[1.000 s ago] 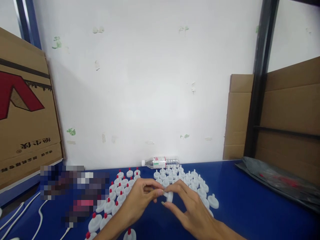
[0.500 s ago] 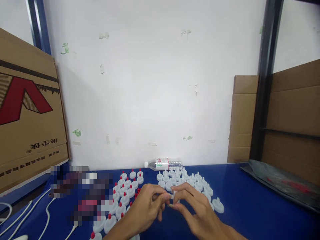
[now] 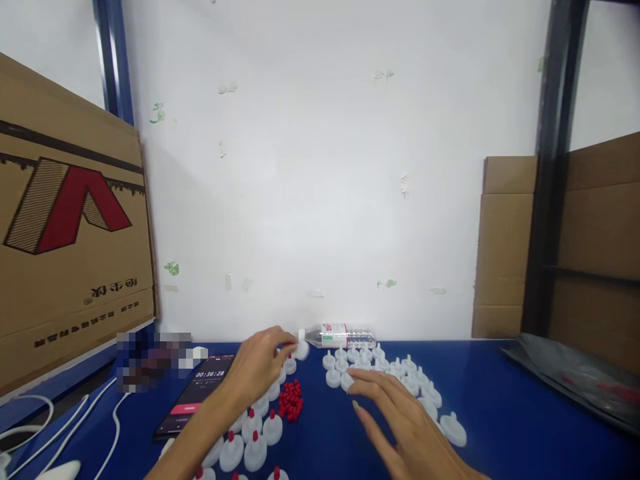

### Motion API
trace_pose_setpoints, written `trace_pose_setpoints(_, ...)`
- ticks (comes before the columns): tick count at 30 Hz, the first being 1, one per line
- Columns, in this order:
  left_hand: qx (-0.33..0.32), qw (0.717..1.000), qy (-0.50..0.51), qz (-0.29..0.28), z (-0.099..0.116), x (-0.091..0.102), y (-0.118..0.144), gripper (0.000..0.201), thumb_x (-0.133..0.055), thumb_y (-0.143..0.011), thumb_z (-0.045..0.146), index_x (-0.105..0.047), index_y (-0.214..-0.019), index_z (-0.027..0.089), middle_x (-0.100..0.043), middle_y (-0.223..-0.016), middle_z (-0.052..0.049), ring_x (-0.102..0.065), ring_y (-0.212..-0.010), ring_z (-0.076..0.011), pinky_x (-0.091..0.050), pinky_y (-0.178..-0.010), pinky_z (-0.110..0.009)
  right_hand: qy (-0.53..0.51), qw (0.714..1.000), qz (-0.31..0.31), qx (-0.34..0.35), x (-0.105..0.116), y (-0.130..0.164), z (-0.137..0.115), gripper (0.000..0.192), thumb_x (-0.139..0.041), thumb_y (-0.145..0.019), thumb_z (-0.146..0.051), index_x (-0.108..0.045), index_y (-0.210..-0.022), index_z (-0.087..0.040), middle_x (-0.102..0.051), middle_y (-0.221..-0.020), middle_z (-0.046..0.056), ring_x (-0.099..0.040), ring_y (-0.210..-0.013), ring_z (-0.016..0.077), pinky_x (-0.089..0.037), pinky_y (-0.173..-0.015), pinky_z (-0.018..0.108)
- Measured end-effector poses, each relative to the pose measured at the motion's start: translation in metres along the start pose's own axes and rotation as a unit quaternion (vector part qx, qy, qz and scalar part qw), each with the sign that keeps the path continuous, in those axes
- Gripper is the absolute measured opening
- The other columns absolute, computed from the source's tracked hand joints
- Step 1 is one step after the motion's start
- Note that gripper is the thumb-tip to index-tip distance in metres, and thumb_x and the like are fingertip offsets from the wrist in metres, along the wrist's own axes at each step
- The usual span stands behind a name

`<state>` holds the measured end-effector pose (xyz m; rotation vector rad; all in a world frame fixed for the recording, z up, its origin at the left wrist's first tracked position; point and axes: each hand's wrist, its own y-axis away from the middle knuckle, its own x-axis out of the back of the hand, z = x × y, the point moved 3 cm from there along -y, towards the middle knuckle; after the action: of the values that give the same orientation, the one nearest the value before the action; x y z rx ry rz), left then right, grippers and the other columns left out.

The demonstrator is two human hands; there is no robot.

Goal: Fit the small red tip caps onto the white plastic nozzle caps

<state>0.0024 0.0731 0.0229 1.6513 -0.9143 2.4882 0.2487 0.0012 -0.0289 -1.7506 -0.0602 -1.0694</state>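
Pinching a white cap (image 3: pixel 302 350) at the fingertips of the left hand (image 3: pixel 261 363), just in front of the bottle (image 3: pixel 334 335), at the far end of the red-tipped caps (image 3: pixel 255 454). Spreading thumb and fingers of the right hand (image 3: pixel 411 420) wide, beside the plain white caps (image 3: pixel 411 385); cannot tell whether touching one. Half a second ago, brought together mid-desk (image 3: pixel 323 433); now well apart, leaving the red pile (image 3: pixel 291 400) in fuller view.

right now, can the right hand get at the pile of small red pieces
Probably yes: the right hand looks open, and only blue tabletop shows between it and the pile of small red pieces.
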Motion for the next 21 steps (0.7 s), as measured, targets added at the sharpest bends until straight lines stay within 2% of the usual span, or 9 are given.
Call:
trace_pose_setpoints(1, 0.016, 0.997, -0.076, 0.002, -0.014, 0.003, -0.002, 0.029, -0.045, -0.101, 0.028, -0.073, -0.108, 0.026, -0.073, -0.106, -0.003, -0.067, -0.089, -0.0195, -0.045, -0.075, -0.027, -0.001, 1.000, -0.004, -0.007, 0.000, 0.001, 0.001, 0.031, -0.048, -0.099, -0.013, -0.050, -0.127, -0.025, -0.065, -0.127, 0.010, -0.062, -0.123, 0.0208, -0.053, -0.105, 0.037)
trace_pose_setpoints(2, 0.028, 0.995, -0.100, -0.001, -0.027, 0.005, -0.004, 0.030, -0.043, -0.101, 0.025, -0.073, -0.108, 0.024, -0.072, -0.107, -0.005, -0.068, -0.091, -0.0210, -0.045, -0.074, -0.028, -0.002, 1.000, -0.011, -0.013, 0.000, 0.002, 0.002, 0.031, -0.047, -0.099, -0.013, -0.051, -0.127, -0.026, -0.065, -0.127, 0.010, -0.062, -0.123, 0.0203, -0.053, -0.104, 0.036)
trace_pose_setpoints(5, 0.042, 0.989, -0.139, -0.023, -0.057, 0.000, -0.006, 0.035, -0.042, -0.096, 0.009, -0.072, -0.108, 0.022, -0.071, -0.107, -0.007, -0.068, -0.093, -0.0232, -0.044, -0.071, -0.029, -0.011, 0.999, -0.033, -0.021, -0.004, 0.004, 0.000, 0.028, -0.046, -0.099, -0.013, -0.053, -0.123, -0.026, -0.064, -0.128, 0.010, -0.064, -0.120, 0.0197, -0.055, -0.102, 0.034)
trace_pose_setpoints(7, 0.038, 0.986, -0.159, -0.037, -0.067, -0.006, -0.006, 0.042, -0.042, -0.089, 0.000, -0.072, -0.109, 0.022, -0.070, -0.108, -0.007, -0.067, -0.098, -0.0237, -0.043, -0.070, -0.029, -0.017, 0.999, -0.041, -0.013, -0.006, 0.003, -0.003, 0.027, -0.046, -0.099, -0.012, -0.055, -0.119, -0.026, -0.064, -0.127, 0.009, -0.065, -0.118, 0.0199, -0.057, -0.099, 0.034)
trace_pose_setpoints(13, 0.011, 0.980, -0.185, -0.065, -0.067, -0.017, -0.006, 0.049, -0.040, -0.085, -0.004, -0.072, -0.108, 0.024, -0.069, -0.109, -0.007, -0.061, -0.105, -0.0241, -0.041, -0.070, -0.029, -0.031, 0.999, -0.037, 0.014, -0.008, 0.001, -0.009, 0.028, -0.046, -0.095, -0.009, -0.058, -0.115, -0.025, -0.067, -0.120, 0.009, -0.066, -0.113, 0.0210, -0.058, -0.096, 0.035)
trace_pose_setpoints(21, 0.026, 0.981, -0.170, -0.093, -0.064, -0.025, -0.007, 0.029, -0.048, -0.090, 0.010, -0.072, -0.100, 0.022, -0.068, -0.096, -0.009, -0.061, -0.100, -0.0273, -0.041, -0.077, -0.031, -0.024, 0.998, -0.060, 0.015, -0.011, 0.001, -0.007, 0.027, -0.046, -0.095, -0.007, -0.059, -0.109, -0.025, -0.068, -0.116, 0.008, -0.066, -0.111, 0.0221, -0.058, -0.095, 0.036)
